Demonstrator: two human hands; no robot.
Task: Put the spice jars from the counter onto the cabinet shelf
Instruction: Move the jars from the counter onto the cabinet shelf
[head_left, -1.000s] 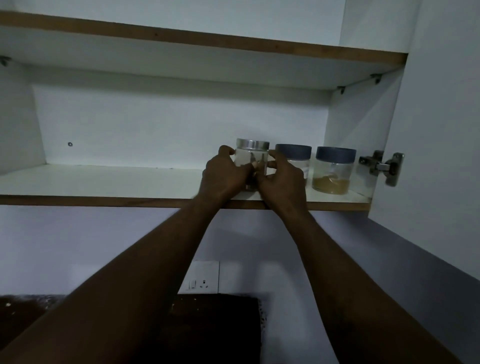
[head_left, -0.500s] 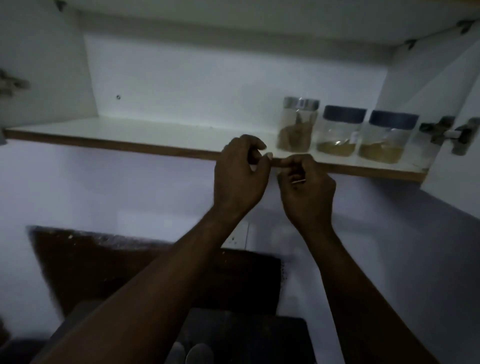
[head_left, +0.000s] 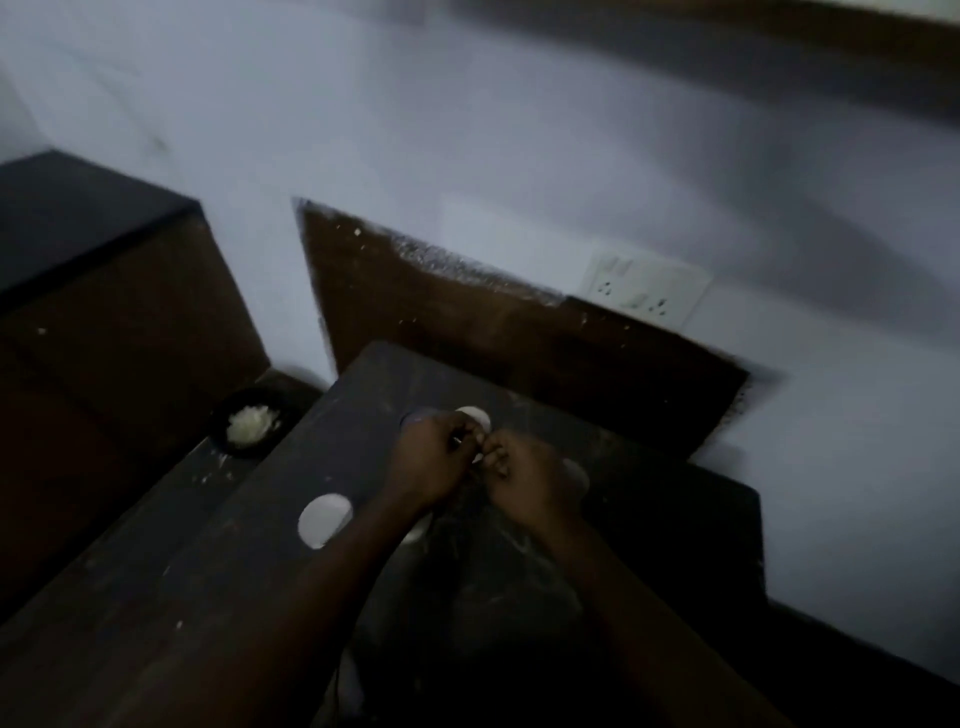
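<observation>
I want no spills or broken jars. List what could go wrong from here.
The left hand and right hand meet just above a pale lid on the counter; a hasty grab could tip it.
The left forearm passes beside a second pale lid and might knock it.
The scene is dim, so a grip may land off-centre.

Motion blur and darkness smear the whole view. The left hand (head_left: 428, 462) and right hand (head_left: 527, 480) meet with curled fingers over the counter (head_left: 665, 525). Whether they pinch anything between them cannot be told. The far lid (head_left: 474, 415) is half hidden behind the fingers, and a pale sliver (head_left: 579, 475) just right of the right hand is too blurred to name. The near-left lid (head_left: 324, 519) is plain, but its jar is lost in shadow. The pale contents of the black bowl (head_left: 248, 425) stay unclear. The picture's upper edge cuts the cabinet shelf (head_left: 779, 26).
</observation>
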